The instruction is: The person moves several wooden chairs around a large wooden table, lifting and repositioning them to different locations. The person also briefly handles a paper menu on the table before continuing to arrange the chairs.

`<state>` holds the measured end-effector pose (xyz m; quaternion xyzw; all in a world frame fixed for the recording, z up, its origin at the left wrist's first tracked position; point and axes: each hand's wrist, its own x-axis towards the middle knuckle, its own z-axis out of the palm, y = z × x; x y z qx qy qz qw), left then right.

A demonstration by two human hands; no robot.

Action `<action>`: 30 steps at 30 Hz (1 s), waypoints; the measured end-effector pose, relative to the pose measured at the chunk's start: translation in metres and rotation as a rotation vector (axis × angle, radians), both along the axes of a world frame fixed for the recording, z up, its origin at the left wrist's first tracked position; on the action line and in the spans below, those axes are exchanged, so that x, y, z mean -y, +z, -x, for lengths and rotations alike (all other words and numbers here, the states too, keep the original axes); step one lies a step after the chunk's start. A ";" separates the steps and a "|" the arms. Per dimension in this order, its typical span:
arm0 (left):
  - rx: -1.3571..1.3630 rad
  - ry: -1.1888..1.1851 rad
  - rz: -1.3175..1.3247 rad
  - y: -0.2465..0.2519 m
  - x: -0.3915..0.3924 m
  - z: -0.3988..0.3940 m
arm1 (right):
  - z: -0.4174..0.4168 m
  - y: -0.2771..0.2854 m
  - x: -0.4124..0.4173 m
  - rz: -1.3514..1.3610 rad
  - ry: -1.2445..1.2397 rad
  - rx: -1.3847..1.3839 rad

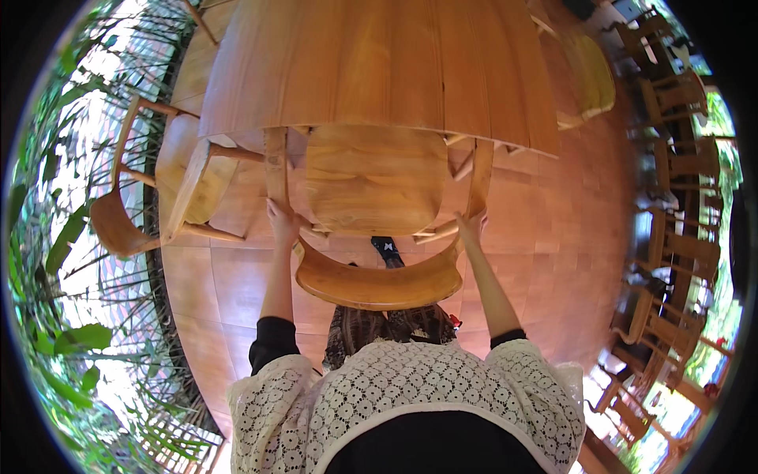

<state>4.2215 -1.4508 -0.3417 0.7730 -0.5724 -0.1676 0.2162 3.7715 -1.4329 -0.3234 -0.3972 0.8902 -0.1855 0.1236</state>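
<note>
A wooden armchair [379, 287] stands right in front of me, its curved backrest towards my body. My left hand [283, 222] grips its left armrest [276, 166] near the back. On the other side my right hand [472, 224] is closed around the right armrest [480, 178]. The front of the chair's flat seat [376, 178] reaches the near edge of a plank-topped wooden table [367, 65], and both armrests meet that edge. Whether they touch it or pass under it, I cannot tell. One dark shoe [386, 247] shows between seat and backrest.
A second wooden armchair [124, 222] stands at the table's left corner, beside plants [83, 340] along the floor's edge. Another chair [592, 77] is at the table's right side. Several wooden chairs [681, 160] line the far right. Reddish-brown tiles [551, 237] cover the floor.
</note>
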 end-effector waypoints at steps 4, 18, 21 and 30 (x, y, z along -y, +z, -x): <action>-0.126 -0.125 -0.260 0.051 -0.032 0.035 | -0.051 0.076 -0.028 -0.224 0.457 0.594; -1.001 -0.146 -0.092 0.137 -0.188 -0.057 | -0.364 0.174 -0.047 -0.036 1.416 0.519; -0.958 -0.003 0.002 0.137 -0.220 -0.111 | -0.426 0.174 -0.045 0.060 1.450 0.512; -0.463 0.133 0.218 0.166 -0.229 -0.346 | -0.642 0.177 -0.067 -0.022 1.649 0.850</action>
